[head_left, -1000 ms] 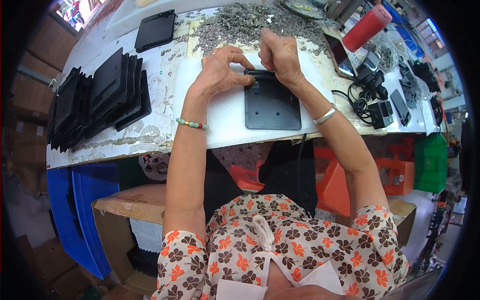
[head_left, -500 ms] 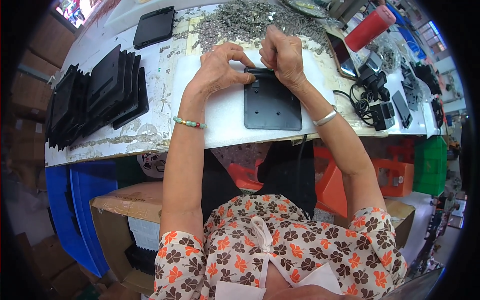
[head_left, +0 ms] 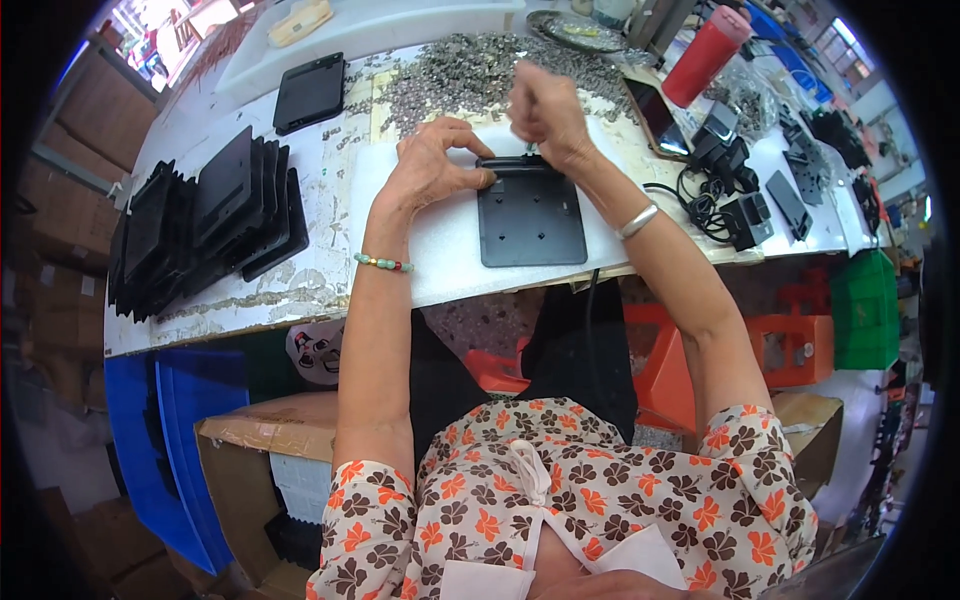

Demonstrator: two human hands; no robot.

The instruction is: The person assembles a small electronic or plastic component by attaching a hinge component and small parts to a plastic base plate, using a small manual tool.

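A flat black plastic panel [head_left: 532, 228] with small holes and a raised bar along its far edge lies on a white foam sheet [head_left: 440, 275] in front of me. My left hand [head_left: 437, 168] grips its far left corner between thumb and index finger. Above the far edge, my right hand [head_left: 550, 115] is closed in a fist. A thin greenish bit shows beneath that fist at the bar; the fingers hide the rest, so its kind cannot be told.
Two stacks of black panels [head_left: 225, 200] stand at left, with a single panel [head_left: 309, 93] farther back. Many small metal parts [head_left: 450, 80] spread behind my hands. At right are a phone [head_left: 655, 118], a red bottle [head_left: 705, 55] and black adapters with cables [head_left: 740, 220].
My right fist has shifted slightly left and its pose has turned a little. The left hand still holds the panel's corner. The whole view has moved slightly.
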